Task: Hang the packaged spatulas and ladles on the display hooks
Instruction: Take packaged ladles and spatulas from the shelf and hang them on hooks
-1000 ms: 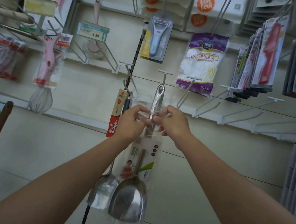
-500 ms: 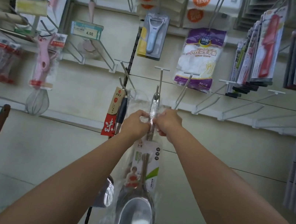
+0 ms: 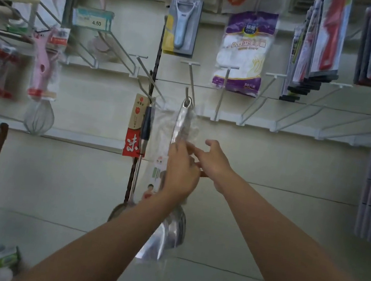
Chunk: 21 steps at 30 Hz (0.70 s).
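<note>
Hands [image 3: 196,166] blurred, left forearm hiding spatula [image 3: 183,125] middle

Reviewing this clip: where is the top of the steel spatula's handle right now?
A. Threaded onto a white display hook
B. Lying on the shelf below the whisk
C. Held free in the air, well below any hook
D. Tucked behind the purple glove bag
A: the hole at the top of the steel spatula sits on the white display hook, while the left hand holds its handle.
</note>
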{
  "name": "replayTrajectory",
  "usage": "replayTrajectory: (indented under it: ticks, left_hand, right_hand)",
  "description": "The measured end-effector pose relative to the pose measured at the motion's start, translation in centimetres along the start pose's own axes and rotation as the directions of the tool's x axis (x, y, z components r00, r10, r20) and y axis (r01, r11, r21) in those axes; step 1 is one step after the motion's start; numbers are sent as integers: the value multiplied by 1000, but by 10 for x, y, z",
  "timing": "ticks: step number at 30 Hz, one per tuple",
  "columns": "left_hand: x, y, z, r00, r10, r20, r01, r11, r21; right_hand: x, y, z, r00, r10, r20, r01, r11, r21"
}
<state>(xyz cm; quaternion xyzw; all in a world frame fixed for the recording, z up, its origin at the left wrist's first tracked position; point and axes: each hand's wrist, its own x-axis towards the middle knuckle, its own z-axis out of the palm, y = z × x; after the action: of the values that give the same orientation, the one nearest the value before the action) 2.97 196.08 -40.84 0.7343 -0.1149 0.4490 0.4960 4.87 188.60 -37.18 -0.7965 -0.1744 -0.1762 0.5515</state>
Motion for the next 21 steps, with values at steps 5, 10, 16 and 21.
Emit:
replayTrajectory:
  ticks: [5, 10, 16, 21]
  left_hand:
    - [-32, -10, 37, 982, -130, 136, 146, 983, -110]
    - [-79, -28, 68, 928, -281, 244, 339, 909, -242]
    - [-123, -63, 100, 862, -391, 322, 462, 868, -183]
    - [-156, -109, 117, 783, -478, 398, 544, 837, -63]
  right_hand:
    - [-17, 52, -23, 995, 96, -31, -96, 995, 13]
    - [-32, 111, -27, 979, 197, -52, -196, 980, 27]
    - [-55, 186, -24, 950, 311, -25, -309, 949, 64]
    - [-84, 242, -22, 891, 453, -22, -444, 882, 156]
